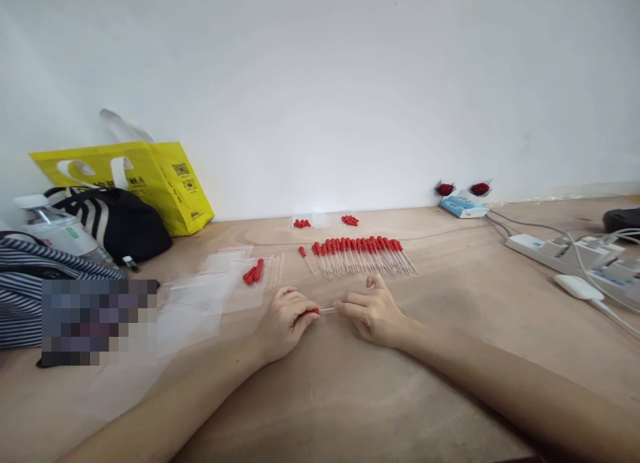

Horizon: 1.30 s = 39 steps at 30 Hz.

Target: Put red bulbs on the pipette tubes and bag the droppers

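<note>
droppers (350, 247): over ten | hands (287, 321): 2 | flowers (481, 189): 2 | yellow bag (185, 196): 1

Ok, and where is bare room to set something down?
Bare wood lies between the left forearm and right forearm, and from there to the power strip. Crowded: the left side around the yellow bag, and the red dropper row.

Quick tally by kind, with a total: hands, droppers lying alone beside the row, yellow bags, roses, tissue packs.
Hands: 2
Lone dropper: 1
Yellow bag: 1
Roses: 2
Tissue pack: 1
Total: 7
</note>
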### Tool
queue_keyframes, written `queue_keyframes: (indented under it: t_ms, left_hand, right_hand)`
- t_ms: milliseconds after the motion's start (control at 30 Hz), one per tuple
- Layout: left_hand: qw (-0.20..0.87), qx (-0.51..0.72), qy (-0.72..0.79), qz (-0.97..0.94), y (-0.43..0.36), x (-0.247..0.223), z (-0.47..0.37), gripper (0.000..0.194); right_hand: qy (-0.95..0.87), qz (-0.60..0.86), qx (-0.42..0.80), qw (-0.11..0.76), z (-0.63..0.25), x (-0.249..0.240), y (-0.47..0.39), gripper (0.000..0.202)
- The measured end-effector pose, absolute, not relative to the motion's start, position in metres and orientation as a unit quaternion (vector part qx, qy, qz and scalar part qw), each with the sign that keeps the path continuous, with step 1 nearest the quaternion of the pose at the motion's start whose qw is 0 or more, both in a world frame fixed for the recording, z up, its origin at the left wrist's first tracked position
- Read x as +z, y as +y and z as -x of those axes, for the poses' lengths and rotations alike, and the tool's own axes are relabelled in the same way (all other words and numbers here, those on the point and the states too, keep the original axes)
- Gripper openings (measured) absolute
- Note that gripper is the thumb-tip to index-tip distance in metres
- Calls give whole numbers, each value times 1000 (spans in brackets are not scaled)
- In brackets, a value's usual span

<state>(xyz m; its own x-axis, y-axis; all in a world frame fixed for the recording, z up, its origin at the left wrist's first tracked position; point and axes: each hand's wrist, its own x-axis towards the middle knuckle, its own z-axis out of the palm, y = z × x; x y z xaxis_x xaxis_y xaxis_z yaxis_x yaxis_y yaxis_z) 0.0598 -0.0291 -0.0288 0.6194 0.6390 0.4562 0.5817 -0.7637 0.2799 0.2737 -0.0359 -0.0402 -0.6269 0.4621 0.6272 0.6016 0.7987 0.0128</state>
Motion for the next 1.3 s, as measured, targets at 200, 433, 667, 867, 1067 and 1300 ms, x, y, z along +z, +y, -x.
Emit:
queue_keyframes:
  t_ms: [200,433,667,867,1067,1300]
  left_hand:
    - [44,274,324,-904,-31,-29,-61,17]
    - [25,274,315,-909,-30,-29,-62,15]
    - [38,260,324,-909,-29,-27,-64,16]
    - [63,302,338,-889,-25,-26,-59,13]
    - [86,304,351,-881,-24,-24,-55,19]
    - [128,276,353,-885,-24,-21,-55,16]
  right_hand:
    - [-885,322,-61,332,-269,-42,-37,23]
    - [-886,330,-31,324,-259,-42,-35,22]
    - [-885,355,37,298,-260,-42,-33,22]
    - [-859,399,90,308,-266,-38,-32,25]
    - [-886,341,83,303,-279,-39,-28,21]
    - [-898,331,-5,289,-282,-37,-30,19]
